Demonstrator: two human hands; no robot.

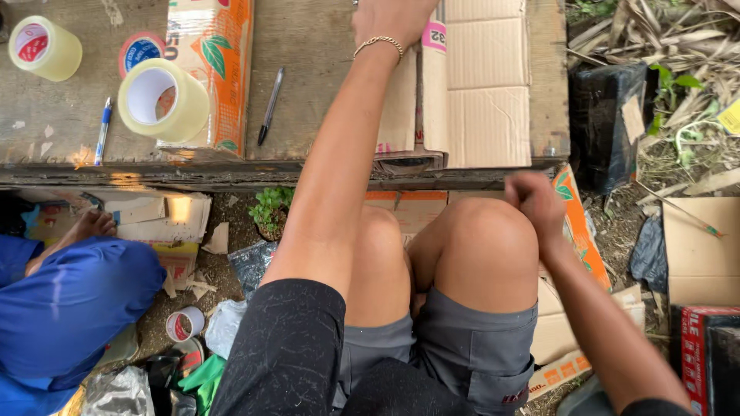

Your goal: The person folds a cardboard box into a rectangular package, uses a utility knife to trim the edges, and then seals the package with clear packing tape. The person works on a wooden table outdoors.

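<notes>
Short black sleeves on both arms, the fabric flecked with pale lint and scuffs. The left hand (pixel 393 19) has a thin gold chain bracelet (pixel 379 43) round the wrist; the right hand (pixel 532 202) is bare, no jewellery. Grey shorts (pixel 455 347) end above bare knees, with a small red mark near one hem.

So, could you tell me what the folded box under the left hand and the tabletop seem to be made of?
The folded box looks like plain brown corrugated cardboard, matt, with creased flaps and raw edges. The tabletop seems to be weathered, unfinished wood: grey-brown, with visible grain and stains. The left hand rests on the box.
</notes>
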